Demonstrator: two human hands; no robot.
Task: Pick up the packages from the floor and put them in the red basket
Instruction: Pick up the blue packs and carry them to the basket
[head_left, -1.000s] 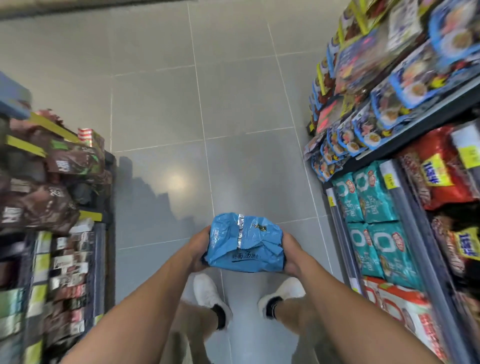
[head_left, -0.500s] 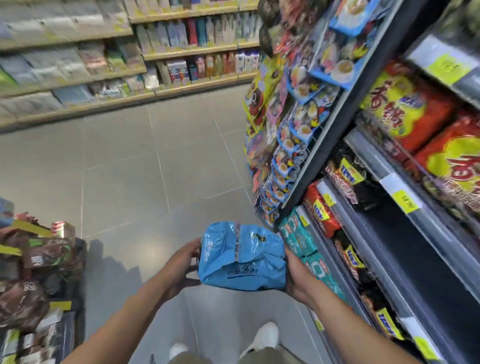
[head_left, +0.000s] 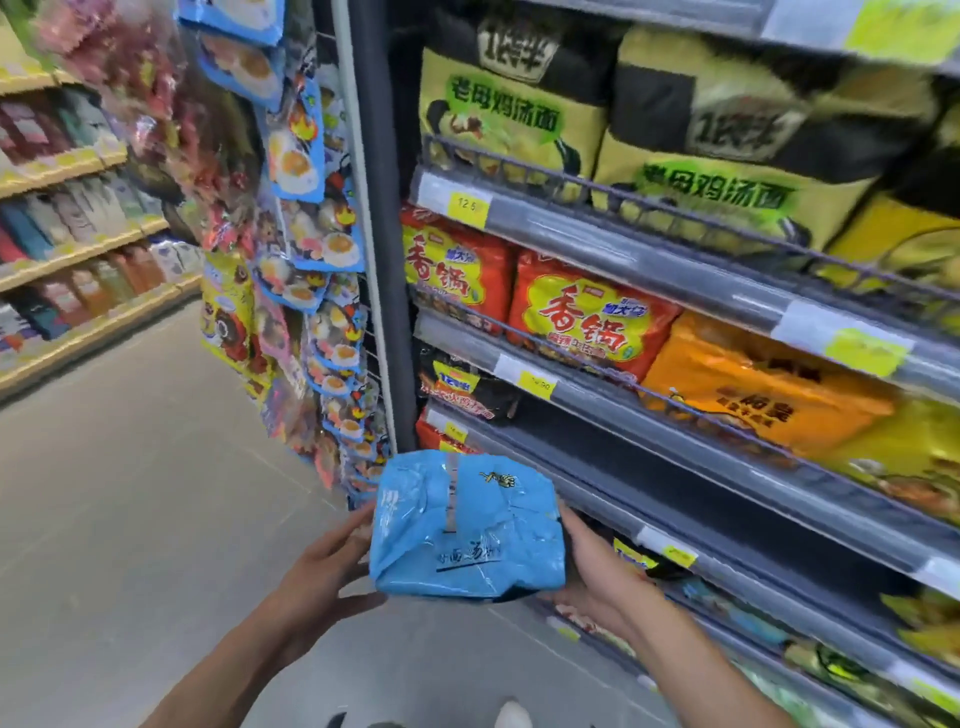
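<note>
1. Between both hands, above the aisle floor (head_left: 130, 519), I read the blue package (head_left: 467, 525), clear of the ground and just beside the front edge of a lower shelf (head_left: 675, 493).
2. Left hand (head_left: 327, 561): fingers straight, pressed on the package's left side; thumb reaches beneath.
3. Right hand (head_left: 597, 571): palm against the right side; fingers hidden behind the package, so I cannot tell their set.
4. Red noodle packs (head_left: 587, 317) and yellow packs (head_left: 509, 109) fill the upper shelves.
</note>
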